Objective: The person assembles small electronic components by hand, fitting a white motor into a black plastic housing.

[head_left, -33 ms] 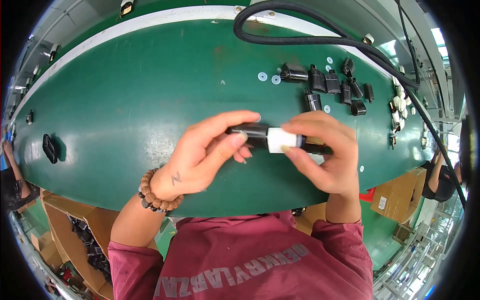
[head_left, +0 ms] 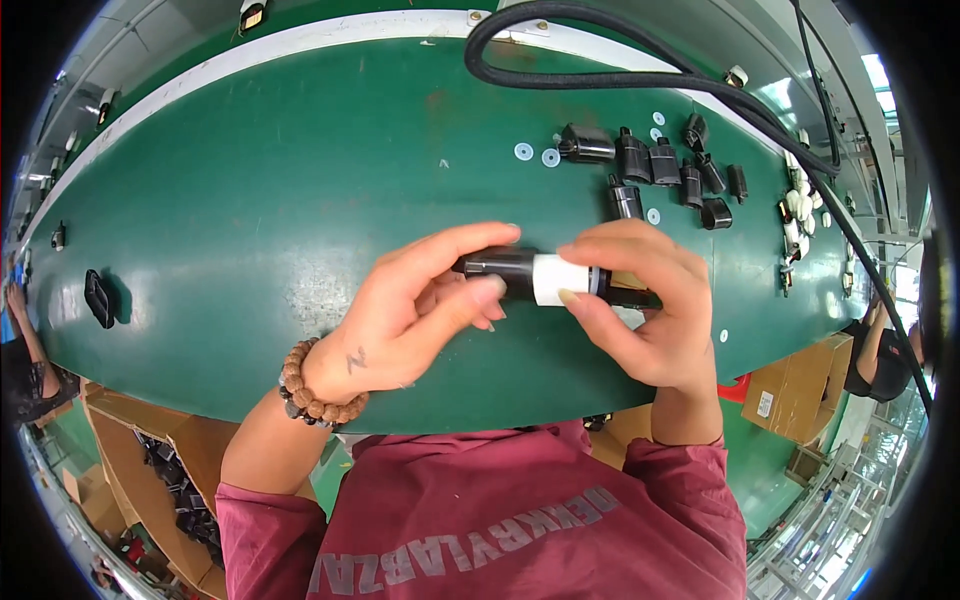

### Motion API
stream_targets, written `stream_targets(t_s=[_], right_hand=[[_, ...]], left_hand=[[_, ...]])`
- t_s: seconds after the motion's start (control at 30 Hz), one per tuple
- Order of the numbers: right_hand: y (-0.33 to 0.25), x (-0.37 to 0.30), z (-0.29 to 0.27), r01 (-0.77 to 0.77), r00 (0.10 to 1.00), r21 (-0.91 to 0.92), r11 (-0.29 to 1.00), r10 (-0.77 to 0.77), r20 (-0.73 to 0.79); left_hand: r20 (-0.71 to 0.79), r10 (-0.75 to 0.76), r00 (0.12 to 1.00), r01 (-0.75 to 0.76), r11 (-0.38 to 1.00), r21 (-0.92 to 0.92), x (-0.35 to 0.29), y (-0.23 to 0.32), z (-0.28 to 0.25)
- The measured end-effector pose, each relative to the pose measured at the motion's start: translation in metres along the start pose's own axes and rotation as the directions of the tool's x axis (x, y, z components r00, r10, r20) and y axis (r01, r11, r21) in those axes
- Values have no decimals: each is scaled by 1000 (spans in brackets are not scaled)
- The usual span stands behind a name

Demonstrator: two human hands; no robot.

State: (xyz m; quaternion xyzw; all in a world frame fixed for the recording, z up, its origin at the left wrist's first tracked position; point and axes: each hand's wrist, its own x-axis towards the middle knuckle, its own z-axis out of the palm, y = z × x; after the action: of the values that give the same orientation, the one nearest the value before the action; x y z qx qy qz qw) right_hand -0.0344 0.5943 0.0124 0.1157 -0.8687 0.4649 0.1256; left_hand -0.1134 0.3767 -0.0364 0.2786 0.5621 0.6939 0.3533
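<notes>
A black plastic housing (head_left: 500, 265) with a white cylindrical section (head_left: 560, 280) lies level between my two hands, above the green bench. My left hand (head_left: 400, 310), with a brown bead bracelet at its wrist, is closed around the black end, thumb in front. On the white section, my right hand (head_left: 650, 295) pinches with thumb and fingertips. Beyond the white part, under the right palm, shows another dark piece (head_left: 630, 297), partly hidden by the fingers; I cannot tell whether it is joined to the housing.
Several black housings (head_left: 632, 155) and pale round washers (head_left: 524, 152) are scattered at the back right. A thick black cable (head_left: 620, 80) loops over the far edge. A black part (head_left: 100, 298) lies at left. Cardboard boxes (head_left: 800, 385) stand below the bench; other people are at both sides.
My left thumb has shifted slightly toward me and to the right along the black end. The right hand keeps its pinch on the white section, almost unmoved.
</notes>
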Motion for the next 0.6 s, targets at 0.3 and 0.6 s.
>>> stream_targets(t_s=[0.3, 0.6], right_hand=[[1, 3, 1, -4, 1000, 6, 1000, 4, 9], [-1, 2, -1, 1, 997, 61, 998, -6, 78]], left_hand=[[-8, -14, 1000, 15, 1000, 22, 1, -3, 4], [40, 88, 995, -94, 969, 227, -2, -4, 2]])
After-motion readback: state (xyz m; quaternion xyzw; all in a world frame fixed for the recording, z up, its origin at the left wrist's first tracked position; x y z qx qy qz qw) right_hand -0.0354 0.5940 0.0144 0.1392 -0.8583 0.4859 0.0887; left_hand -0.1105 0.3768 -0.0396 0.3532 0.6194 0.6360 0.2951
